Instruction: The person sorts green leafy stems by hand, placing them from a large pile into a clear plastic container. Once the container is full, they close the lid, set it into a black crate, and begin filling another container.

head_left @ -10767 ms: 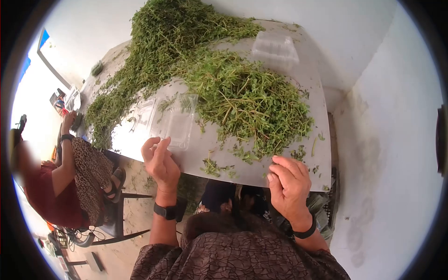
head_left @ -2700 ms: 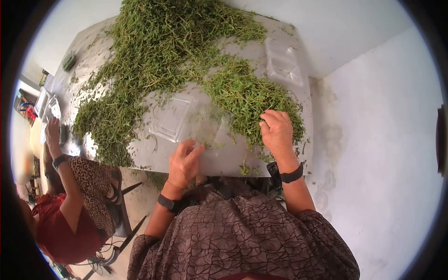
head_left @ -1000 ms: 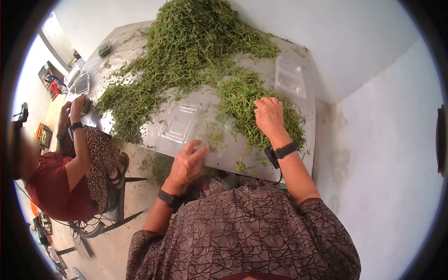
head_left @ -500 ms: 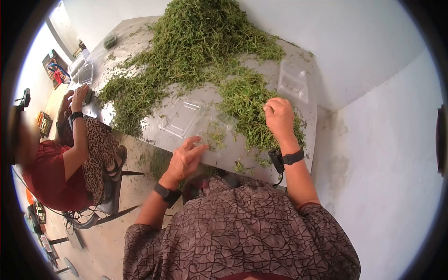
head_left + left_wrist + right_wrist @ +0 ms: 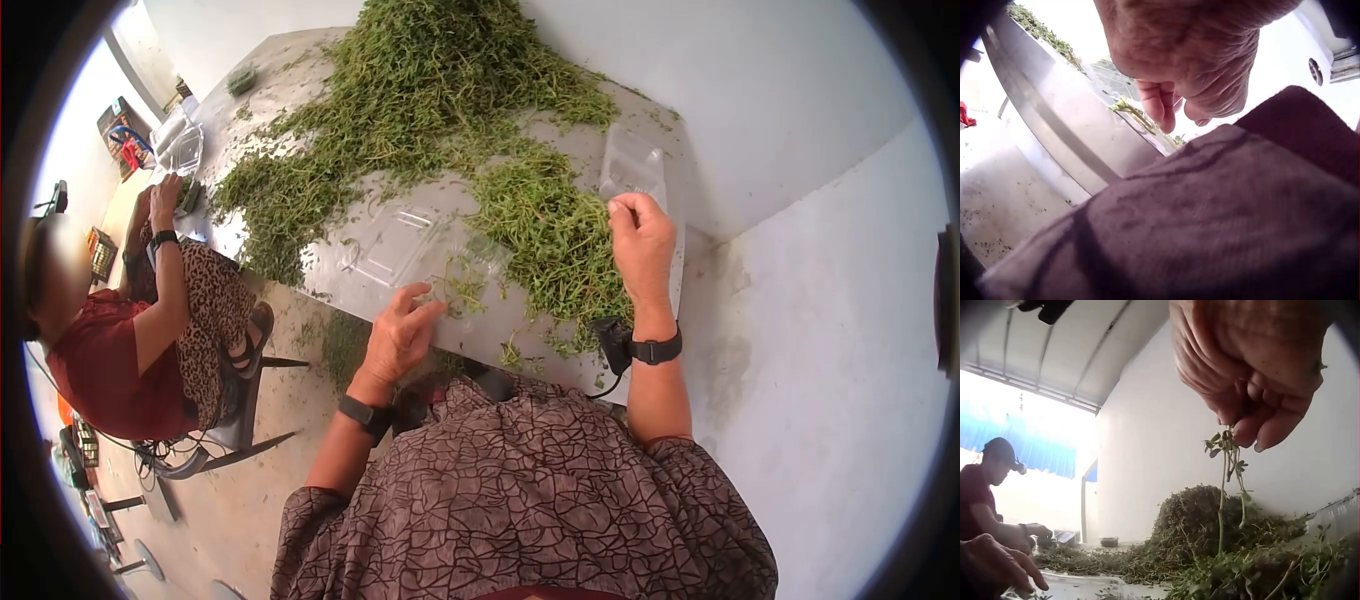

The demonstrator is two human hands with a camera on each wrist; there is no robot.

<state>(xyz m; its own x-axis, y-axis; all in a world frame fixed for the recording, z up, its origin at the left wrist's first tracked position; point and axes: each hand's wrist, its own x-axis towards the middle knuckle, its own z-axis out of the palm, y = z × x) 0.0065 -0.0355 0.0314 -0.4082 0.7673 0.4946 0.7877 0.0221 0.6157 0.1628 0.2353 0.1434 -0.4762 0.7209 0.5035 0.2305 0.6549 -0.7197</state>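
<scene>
My right hand (image 5: 643, 245) is raised at the right side of the near pile of green leafy stems (image 5: 545, 225). Its fingertips pinch a few thin sprigs (image 5: 1222, 494), which hang down over the pile in the right wrist view. My left hand (image 5: 403, 330) is at the table's front edge with fingers loosely bent, holding nothing. Beside its fingertips lies an opened clear plastic box, its ridged half (image 5: 400, 240) to the left. Some loose sprigs (image 5: 463, 285) lie in the other half. In the left wrist view, a sprig (image 5: 1135, 114) shows just beyond the left fingers.
A far larger heap of stems (image 5: 430, 95) covers the back of the metal table (image 5: 300, 60). Another clear plastic box (image 5: 632, 165) lies at the right edge, near the wall. At left, a seated person in a red top (image 5: 120, 350) works at the same table.
Over the last second my right hand has moved from the pile to the right and now pinches sprigs. My left hand has barely moved. Since the oldest frame, sprigs have appeared in the box.
</scene>
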